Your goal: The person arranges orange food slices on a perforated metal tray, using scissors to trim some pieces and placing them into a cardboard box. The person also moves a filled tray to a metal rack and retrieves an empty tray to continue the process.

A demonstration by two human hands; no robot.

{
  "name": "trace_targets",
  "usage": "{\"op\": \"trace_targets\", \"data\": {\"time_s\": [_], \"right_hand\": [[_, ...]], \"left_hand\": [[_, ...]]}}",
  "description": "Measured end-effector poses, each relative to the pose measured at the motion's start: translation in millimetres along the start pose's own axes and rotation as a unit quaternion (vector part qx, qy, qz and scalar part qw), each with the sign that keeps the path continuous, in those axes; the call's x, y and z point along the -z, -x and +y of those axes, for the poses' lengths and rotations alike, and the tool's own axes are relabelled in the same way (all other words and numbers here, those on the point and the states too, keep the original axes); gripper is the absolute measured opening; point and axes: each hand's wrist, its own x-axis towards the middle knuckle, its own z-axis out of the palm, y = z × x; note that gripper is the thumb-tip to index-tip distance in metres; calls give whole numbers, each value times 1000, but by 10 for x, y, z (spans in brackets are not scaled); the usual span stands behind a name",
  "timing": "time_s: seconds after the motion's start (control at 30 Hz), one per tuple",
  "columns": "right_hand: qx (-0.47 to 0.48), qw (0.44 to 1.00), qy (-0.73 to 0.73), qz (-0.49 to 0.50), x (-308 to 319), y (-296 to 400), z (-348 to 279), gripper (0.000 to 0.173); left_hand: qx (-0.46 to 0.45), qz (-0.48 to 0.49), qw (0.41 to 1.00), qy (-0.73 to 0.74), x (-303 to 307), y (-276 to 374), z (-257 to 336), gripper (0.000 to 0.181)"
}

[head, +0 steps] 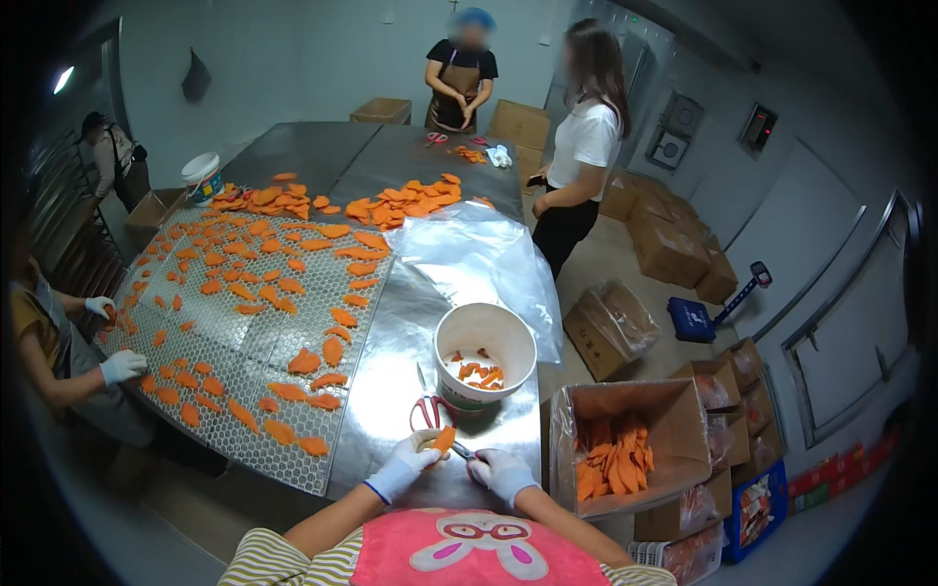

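My left hand (412,460), in a white glove, pinches a flat orange slice (444,439) of what looks like dried fruit or sweet potato. My gloved right hand (503,470) grips a pair of scissors (463,451), its blades pointing at the slice. Whether the blades touch it I cannot tell. Just beyond, a second pair of scissors with red handles (431,413) lies on the steel table (388,359). A white bucket (485,322) beside it has small orange scraps (481,375) at its bottom.
A mesh tray (256,337) on the left carries many slices. Slice piles (403,204) and a clear plastic sheet (469,249) lie farther back. At right stands a lined carton (630,410) of slices. A gloved co-worker (66,359) works at the tray; two people stand at the far end.
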Motion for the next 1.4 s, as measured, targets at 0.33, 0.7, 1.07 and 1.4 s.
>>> {"op": "trace_targets", "data": {"time_s": [0.33,0.7,1.07,1.4], "right_hand": [[35,816,-572,70,283,280,225,29],[-154,926,45,342,1625,811,2740,37],[73,938,-218,259,1189,89,1107,22],[196,974,-72,87,-401,-275,-1402,25]], "left_hand": [[-98,-28,982,-160,-907,193,-185,61],[-5,219,956,-197,-730,985,-643,48],[56,297,942,-144,-411,1817,-920,45],[35,344,926,-153,1315,2721,-704,42]]}}
